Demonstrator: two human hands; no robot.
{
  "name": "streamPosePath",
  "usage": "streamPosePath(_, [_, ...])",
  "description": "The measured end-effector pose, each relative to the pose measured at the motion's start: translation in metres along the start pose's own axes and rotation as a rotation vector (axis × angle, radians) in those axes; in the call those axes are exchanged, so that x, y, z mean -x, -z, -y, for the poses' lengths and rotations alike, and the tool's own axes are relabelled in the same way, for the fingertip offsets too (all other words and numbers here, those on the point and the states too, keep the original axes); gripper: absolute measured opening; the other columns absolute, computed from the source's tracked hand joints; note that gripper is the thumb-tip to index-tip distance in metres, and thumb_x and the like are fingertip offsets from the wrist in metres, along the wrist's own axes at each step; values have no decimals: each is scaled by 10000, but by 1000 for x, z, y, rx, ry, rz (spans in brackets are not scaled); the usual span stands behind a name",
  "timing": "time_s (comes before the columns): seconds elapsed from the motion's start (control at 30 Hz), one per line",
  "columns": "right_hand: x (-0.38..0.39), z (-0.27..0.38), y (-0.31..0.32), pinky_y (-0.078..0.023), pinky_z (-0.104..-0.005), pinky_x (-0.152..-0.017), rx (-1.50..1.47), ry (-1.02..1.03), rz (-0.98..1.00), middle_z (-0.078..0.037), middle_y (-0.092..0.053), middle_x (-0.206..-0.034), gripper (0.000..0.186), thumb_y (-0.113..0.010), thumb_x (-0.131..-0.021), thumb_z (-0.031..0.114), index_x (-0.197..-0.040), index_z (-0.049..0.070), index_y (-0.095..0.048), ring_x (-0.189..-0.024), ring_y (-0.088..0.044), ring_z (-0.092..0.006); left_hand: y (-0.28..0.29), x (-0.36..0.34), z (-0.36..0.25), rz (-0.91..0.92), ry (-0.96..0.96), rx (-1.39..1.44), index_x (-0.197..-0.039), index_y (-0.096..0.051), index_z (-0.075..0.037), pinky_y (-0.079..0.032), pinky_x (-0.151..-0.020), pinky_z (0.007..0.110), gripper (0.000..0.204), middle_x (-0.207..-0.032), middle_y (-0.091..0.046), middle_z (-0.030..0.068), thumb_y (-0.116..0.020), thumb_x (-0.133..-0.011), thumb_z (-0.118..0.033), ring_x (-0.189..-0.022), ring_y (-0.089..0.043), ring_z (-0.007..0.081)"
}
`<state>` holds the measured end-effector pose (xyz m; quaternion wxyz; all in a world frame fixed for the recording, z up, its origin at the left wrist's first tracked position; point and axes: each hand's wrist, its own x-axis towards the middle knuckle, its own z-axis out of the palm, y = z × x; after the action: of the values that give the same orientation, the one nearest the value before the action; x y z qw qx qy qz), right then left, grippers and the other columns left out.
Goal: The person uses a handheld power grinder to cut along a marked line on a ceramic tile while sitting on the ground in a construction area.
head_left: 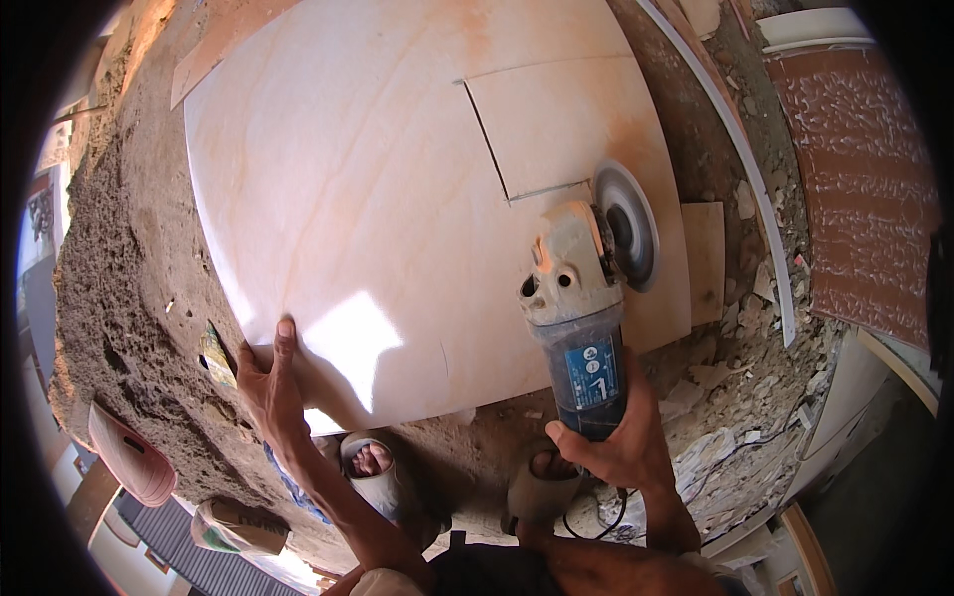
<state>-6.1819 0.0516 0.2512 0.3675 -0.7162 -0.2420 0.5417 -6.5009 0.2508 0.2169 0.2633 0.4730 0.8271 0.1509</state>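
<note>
A large cream-beige tile slab (358, 199) with faint orange veins lies flat in front of me. My left hand (270, 382) pinches its near left edge, thumb on top and the other fingers hidden below. In my right hand (626, 437) is an angle grinder (581, 318), gripped around its dark body. Its round grey disc (636, 223) is tilted over the slab's right part, beside the end of a cut line; contact with the surface is not clear. Dark cut lines (487, 144) mark out a rectangle toward the far right, with orange dust nearby.
My feet in clogs (378, 477) stand close to the slab's near edge. A power cord (596, 531) loops below the grinder. Rubble (735, 397) and a long pale strip (750, 189) lie to the right, near a brown, white-streaked panel (860, 169). A pink shoe (134, 457) is at left.
</note>
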Motion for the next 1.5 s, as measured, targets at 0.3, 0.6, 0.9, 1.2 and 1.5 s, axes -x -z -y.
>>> streamPosePath(0.3, [-4,2,-1,-564,-385,-864,-33,-34,19,-113,-670,-1077,726,-916,-759,258,-1330,-5,-553,-946,-676,-211,6,-2,-4,23,41,-13,-1150,-708,57,-597,-848,477,815,-952,-728,148,-923,-793,-644,-903,-703,269])
streamPosePath(0.6, [-5,4,-1,-577,-388,-844,1,-23,7,-124,-677,-1059,713,-920,-774,264,-1321,-6,-552,-922,-700,-216,1,3,-8,1,19,-58,-991,-677,-33,-495,-723,362,519,-795,-622,24,-831,-946,-527,-736,-563,164])
streamPosePath(0.9, [-7,9,-1,-579,-387,-837,-23,-64,24,-124,-674,-1053,712,-922,-771,266,-1314,-3,-547,-917,-705,-216,2,1,-4,4,16,-5,-993,-683,-46,-502,-727,367,520,-786,-632,16,-837,-939,-539,-719,-573,163])
streamPosePath(1.2, [-9,9,-1,-578,-387,-827,3,-39,14,-123,-677,-1040,703,-922,-771,269,-1308,-3,-557,-902,-703,-216,1,-2,0,18,19,35,-988,-678,-56,-494,-703,340,474,-771,-626,0,-861,-944,-491,-706,-564,139])
streamPosePath(1.5, [-10,11,-1,-579,-380,-825,-3,-29,18,-112,-685,-1040,696,-917,-781,257,-1318,-3,-558,-901,-703,-208,2,-3,1,23,27,20,-1014,-683,-46,-489,-697,337,490,-772,-616,-3,-865,-938,-494,-710,-558,136])
